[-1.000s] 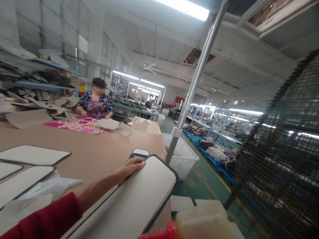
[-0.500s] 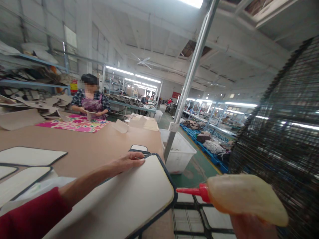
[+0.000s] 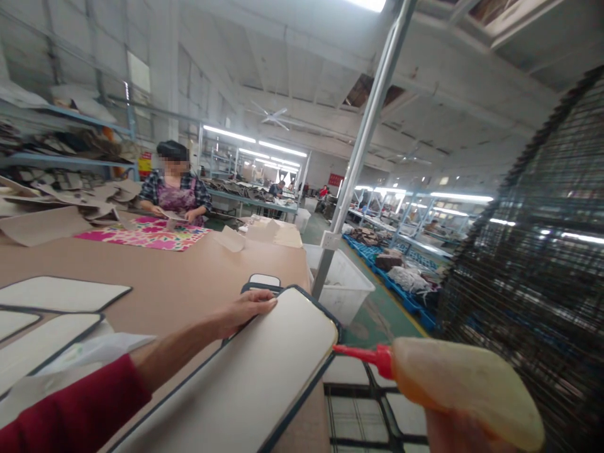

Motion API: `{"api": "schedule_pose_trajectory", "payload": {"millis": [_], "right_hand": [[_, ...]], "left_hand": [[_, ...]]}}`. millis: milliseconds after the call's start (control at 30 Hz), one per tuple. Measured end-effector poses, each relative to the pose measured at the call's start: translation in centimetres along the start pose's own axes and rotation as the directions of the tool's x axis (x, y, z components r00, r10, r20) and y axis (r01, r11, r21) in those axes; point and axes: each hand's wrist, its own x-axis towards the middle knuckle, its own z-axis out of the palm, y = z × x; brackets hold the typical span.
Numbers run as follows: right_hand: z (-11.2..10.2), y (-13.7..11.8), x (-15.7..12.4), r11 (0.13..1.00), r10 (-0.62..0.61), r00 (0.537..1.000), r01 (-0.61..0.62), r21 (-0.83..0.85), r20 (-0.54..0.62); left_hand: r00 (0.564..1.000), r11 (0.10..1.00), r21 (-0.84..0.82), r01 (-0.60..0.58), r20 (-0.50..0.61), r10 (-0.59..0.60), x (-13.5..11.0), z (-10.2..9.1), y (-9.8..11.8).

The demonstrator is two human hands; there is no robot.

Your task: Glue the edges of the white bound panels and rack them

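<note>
My left hand (image 3: pixel 248 309) grips the far edge of a large white panel (image 3: pixel 255 371) with a dark border and rounded corners. The thumb lies on the white face, and the other fingers go over the edge, partly hidden. From the right, my right hand (image 3: pixel 455 431) holds a squeeze bottle (image 3: pixel 467 377) of yellowish liquid, tipped on its side. Its red nozzle (image 3: pixel 363 355) points left, the tip at the panel's right rounded corner. A thin yellowish line runs along the panel's border there. Most of my right hand is hidden behind the bottle.
More bordered panels (image 3: pixel 61 294) lie on the brown table (image 3: pixel 189 270) at left, beside a crumpled plastic bag (image 3: pixel 94 353). A co-worker (image 3: pixel 177 189) handles a piece across the table. A metal post (image 3: pixel 363 145), a white bin (image 3: pixel 346 289) and wire racks (image 3: pixel 533 207) stand to the right.
The panel has turned slightly, its right corner shifting up and right. The nozzle tip has moved up a little along the corner. My left hand keeps its hold on the edge.
</note>
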Motion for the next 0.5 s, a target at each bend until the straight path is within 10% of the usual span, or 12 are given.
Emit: {"api": "schedule_pose_trajectory", "payload": {"millis": [167,500], "right_hand": [[3.1,-1.9,1.3,0.999,-0.019,0.996,0.023,0.048,-0.082],[1.8,0.4,0.9,0.999,-0.047,0.999,0.047,0.004,0.021]], "left_hand": [[1.000,0.999,-0.031,0.010,-0.007,-0.010,0.6,0.3,-0.9],[0.999,0.997,-0.073,0.041,-0.009,-0.042,2.2,-0.1,-2.7]]}}
